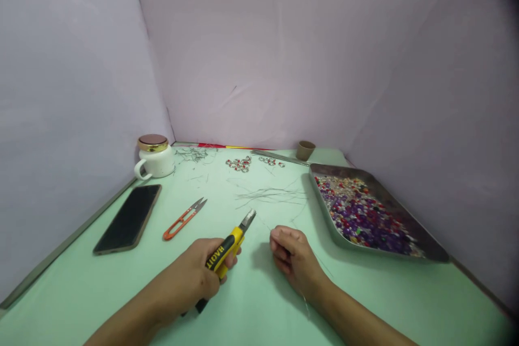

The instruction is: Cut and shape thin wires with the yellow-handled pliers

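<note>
While the left grip (203,269) is closed round the yellow-and-black pliers (237,239), the right grip (295,259) has a thin wire (264,223) pinched between thumb and curled fingers. Pliers sit over the middle of the counter (251,321), metal nose angled up and away, near the right grip but apart from it; can't tell if the nose is fully shut. Main container is the shallow metal tray (379,183) at right: loose beads (360,221) cover much of its floor, mostly purple in the middle and near part, clear and pale with some red toward the far end, odd green one mixed in. Brown cup (305,151) stands upright just beyond the tray's far corner, contents not visible. White mug (159,165) is far left, upright, brown-topped, gold-rimmed lid (153,142) on, so contents hidden. Dark-screened phone (128,218) lies nearer than the mug, orange-handled snips (185,220) to its right. Loose wires (275,194) lie spread between pliers and beaded pieces (240,164), which are red and clear, in a small heap. Smaller group (271,161) sits right of that, tangled wire bits (193,154) left, near the mug.
</note>
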Available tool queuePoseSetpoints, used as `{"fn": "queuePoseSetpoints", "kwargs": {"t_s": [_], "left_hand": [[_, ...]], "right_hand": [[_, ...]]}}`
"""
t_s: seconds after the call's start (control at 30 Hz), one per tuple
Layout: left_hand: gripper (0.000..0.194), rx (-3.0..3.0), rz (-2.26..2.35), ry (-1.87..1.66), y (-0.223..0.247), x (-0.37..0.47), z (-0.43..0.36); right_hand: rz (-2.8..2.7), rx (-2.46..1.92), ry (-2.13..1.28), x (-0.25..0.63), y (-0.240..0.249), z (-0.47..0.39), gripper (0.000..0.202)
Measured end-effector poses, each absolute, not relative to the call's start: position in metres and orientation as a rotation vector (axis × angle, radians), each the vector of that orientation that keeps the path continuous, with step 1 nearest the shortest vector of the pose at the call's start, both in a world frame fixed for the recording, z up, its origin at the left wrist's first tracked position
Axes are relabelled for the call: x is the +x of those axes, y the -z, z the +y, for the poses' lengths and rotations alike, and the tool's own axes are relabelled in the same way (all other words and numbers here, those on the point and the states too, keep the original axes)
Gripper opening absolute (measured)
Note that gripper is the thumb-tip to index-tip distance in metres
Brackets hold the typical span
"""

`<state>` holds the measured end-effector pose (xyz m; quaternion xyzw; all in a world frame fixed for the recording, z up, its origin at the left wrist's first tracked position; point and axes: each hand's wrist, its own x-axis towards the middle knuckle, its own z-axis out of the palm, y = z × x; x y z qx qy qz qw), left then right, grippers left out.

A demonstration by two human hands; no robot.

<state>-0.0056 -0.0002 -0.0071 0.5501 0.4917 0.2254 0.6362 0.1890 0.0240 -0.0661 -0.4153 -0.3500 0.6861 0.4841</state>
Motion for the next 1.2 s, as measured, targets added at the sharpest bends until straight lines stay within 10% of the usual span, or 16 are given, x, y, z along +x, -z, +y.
{"fn": "queuePoseSetpoints", "kwargs": {"t_s": [0.53, 1.2], "left_hand": [[0.037, 1.046, 1.475, -0.937, 0.004, -0.036, 0.023], [0.025, 1.284, 1.105, -0.430, 0.005, -0.003, 0.001]], "right_hand": [[-1.019, -1.127, -1.507, 0.191, 0.069, 0.022, 0.027], [-1.387, -1.211, -1.274, 0.194, 0.064, 0.020, 0.031]]}}
